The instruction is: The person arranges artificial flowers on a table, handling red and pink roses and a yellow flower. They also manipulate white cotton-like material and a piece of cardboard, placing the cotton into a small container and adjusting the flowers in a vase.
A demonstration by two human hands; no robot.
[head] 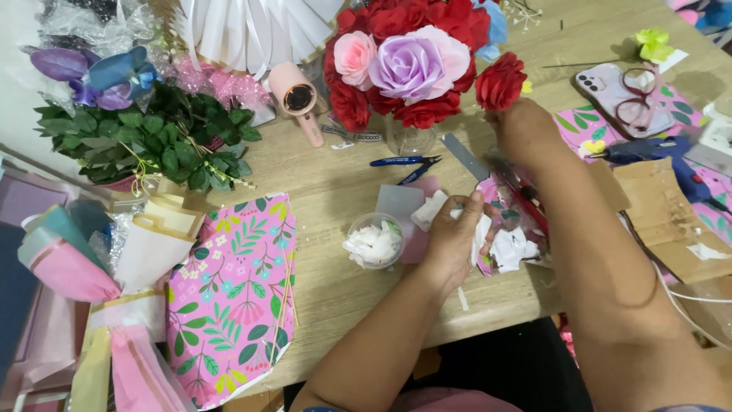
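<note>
My right hand [520,131] is raised and closed around the stem of a red artificial rose [500,81], holding it beside a bouquet of red, pink and lilac roses [404,61] that stands in a clear glass vase [410,140]. My left hand [451,238] rests on the wooden table [335,183], its fingers closed on a piece of white paper or tape [431,210]. A small clear cup of white scraps [374,241] sits just left of that hand. More white scraps [512,249] lie to its right.
A blue-handled cutter [404,161] and a metal ruler [465,157] lie by the vase. A pink mini fan [299,101], green foliage [152,145], floral wrapping paper [232,290], a wrapped bouquet [114,290], a phone with glasses [624,98], a blue glue gun [648,149] and cardboard [671,221] surround the work area.
</note>
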